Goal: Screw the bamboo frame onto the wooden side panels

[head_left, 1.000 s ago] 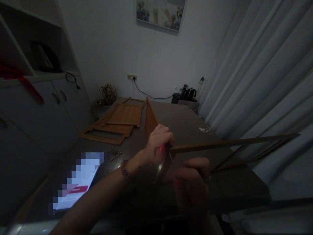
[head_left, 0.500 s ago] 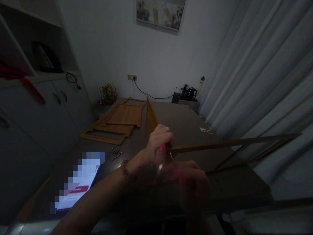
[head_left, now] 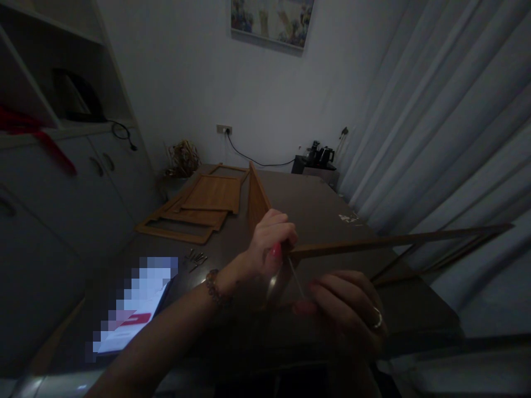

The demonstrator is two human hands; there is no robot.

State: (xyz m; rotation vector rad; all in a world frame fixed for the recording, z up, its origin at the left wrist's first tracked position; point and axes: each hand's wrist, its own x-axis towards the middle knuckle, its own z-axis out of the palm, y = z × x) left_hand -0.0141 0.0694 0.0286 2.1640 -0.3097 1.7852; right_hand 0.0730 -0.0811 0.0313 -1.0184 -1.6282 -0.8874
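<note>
My left hand is closed around the corner where an upright wooden panel meets a long wooden frame. Its fingers hide most of that joint. A thin metal rod, perhaps a hex key, slants down from the joint. At the rod's lower end is my right hand, thumb and fingertips closed about it, a ring on one finger. Dim light hides the right palm. Several screws lie on the table, left of my left hand.
Flat wooden panels and frames are stacked on the dark table at the far left. A lit tablet lies near left. Small white scraps are at the right, by the curtain. A kettle stands at the back.
My right hand has shifted a little to the right and its fingers show more clearly. My left hand keeps its hold on the wooden corner.
</note>
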